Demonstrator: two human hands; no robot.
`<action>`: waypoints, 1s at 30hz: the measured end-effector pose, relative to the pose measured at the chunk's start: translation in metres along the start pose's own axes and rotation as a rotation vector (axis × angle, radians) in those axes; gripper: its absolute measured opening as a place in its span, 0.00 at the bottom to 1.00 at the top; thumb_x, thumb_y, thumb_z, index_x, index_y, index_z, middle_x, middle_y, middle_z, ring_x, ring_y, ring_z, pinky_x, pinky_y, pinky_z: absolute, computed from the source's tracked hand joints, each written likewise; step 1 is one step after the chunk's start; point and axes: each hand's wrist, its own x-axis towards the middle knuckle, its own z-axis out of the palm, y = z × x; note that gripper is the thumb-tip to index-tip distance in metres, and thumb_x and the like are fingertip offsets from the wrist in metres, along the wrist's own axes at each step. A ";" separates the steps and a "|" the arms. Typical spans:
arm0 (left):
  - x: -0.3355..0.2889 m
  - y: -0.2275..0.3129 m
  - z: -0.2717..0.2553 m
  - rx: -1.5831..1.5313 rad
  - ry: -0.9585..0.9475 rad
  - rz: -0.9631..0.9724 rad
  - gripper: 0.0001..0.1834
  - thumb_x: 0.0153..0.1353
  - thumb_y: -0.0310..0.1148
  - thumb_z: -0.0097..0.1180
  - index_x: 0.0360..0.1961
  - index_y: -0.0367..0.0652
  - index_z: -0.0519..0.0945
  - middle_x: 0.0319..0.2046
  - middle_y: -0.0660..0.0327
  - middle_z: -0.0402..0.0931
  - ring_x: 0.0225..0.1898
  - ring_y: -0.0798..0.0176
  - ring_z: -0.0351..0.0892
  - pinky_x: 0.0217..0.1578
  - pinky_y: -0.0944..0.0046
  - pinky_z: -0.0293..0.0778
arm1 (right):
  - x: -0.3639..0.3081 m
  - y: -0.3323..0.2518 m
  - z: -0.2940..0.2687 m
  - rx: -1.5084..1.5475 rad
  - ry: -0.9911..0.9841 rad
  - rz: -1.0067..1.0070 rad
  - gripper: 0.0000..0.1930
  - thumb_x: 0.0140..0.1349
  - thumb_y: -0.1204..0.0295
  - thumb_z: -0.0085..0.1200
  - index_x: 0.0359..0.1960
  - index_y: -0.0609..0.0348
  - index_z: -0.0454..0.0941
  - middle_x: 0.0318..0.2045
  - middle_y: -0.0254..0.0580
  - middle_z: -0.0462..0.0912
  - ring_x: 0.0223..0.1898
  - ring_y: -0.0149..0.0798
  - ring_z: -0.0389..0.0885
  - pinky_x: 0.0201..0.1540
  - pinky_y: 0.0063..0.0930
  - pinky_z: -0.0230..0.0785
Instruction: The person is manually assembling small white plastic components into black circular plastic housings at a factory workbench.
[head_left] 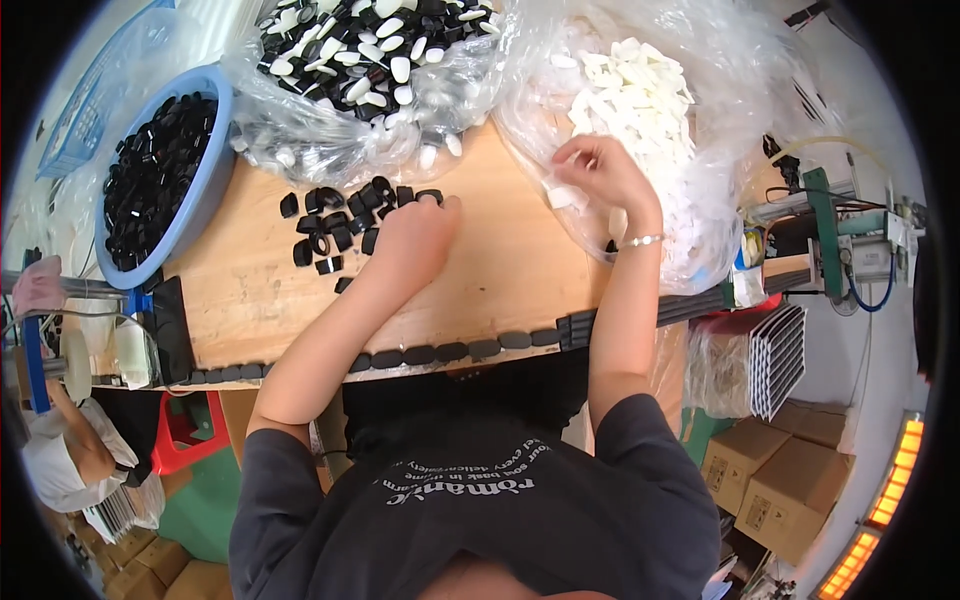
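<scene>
My left hand [418, 238] is closed over the wooden tabletop, at the right end of a loose group of small black ring-shaped parts [340, 222]. Whatever its fingers hold is hidden under the hand; one black part shows just beyond the knuckles. My right hand [608, 182] hovers at the near left side of a clear plastic bag of white flat pieces [635, 85]. Its thumb and forefinger are curved and slightly apart, and nothing shows between them. A pale piece [566, 197] lies below these fingers.
A blue basin [222, 130] heaped with black parts stands at left. Behind the hands lies a clear bag of mixed black and white pieces [370, 60]. Black oval pieces [450, 352] line the table's front edge. Cardboard boxes [790, 500] are at lower right; another person [75, 445] sits at far left.
</scene>
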 end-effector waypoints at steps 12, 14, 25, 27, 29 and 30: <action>0.012 -0.015 -0.005 -0.856 0.223 -0.029 0.16 0.51 0.20 0.61 0.42 0.38 0.76 0.29 0.56 0.80 0.24 0.62 0.77 0.28 0.67 0.72 | -0.015 -0.018 0.002 -0.080 -0.010 0.267 0.10 0.48 0.79 0.63 0.34 0.61 0.82 0.30 0.32 0.76 0.27 0.25 0.70 0.31 0.20 0.66; 0.014 -0.019 0.002 -0.926 0.265 -0.023 0.15 0.50 0.19 0.61 0.41 0.38 0.77 0.30 0.58 0.79 0.25 0.66 0.75 0.28 0.70 0.71 | -0.009 -0.012 0.011 0.081 0.235 -0.090 0.07 0.52 0.81 0.61 0.35 0.63 0.83 0.34 0.34 0.78 0.30 0.24 0.73 0.32 0.17 0.66; 0.014 -0.020 0.014 -1.260 0.256 -0.056 0.29 0.51 0.16 0.60 0.56 0.39 0.71 0.38 0.61 0.78 0.32 0.74 0.75 0.35 0.74 0.71 | -0.003 -0.071 0.087 0.568 0.177 -0.404 0.14 0.53 0.88 0.58 0.42 0.63 0.79 0.39 0.37 0.79 0.42 0.30 0.78 0.45 0.21 0.71; 0.014 -0.017 0.012 -1.276 0.262 -0.072 0.29 0.51 0.15 0.61 0.55 0.40 0.71 0.39 0.60 0.78 0.34 0.74 0.75 0.36 0.74 0.72 | -0.003 -0.067 0.093 0.647 0.204 -0.399 0.13 0.54 0.87 0.58 0.41 0.64 0.79 0.40 0.37 0.79 0.41 0.30 0.78 0.46 0.21 0.71; 0.014 -0.016 0.013 -1.289 0.260 -0.069 0.29 0.51 0.15 0.60 0.56 0.40 0.71 0.39 0.60 0.78 0.35 0.74 0.75 0.36 0.73 0.72 | -0.003 -0.067 0.095 0.636 0.205 -0.404 0.12 0.54 0.87 0.59 0.39 0.64 0.78 0.39 0.37 0.79 0.41 0.30 0.78 0.46 0.21 0.71; 0.014 -0.016 0.013 -1.301 0.258 -0.070 0.29 0.51 0.14 0.60 0.56 0.40 0.70 0.40 0.60 0.78 0.36 0.73 0.76 0.37 0.73 0.73 | -0.003 -0.067 0.096 0.626 0.203 -0.408 0.11 0.54 0.87 0.59 0.38 0.64 0.78 0.39 0.37 0.79 0.41 0.30 0.78 0.46 0.21 0.71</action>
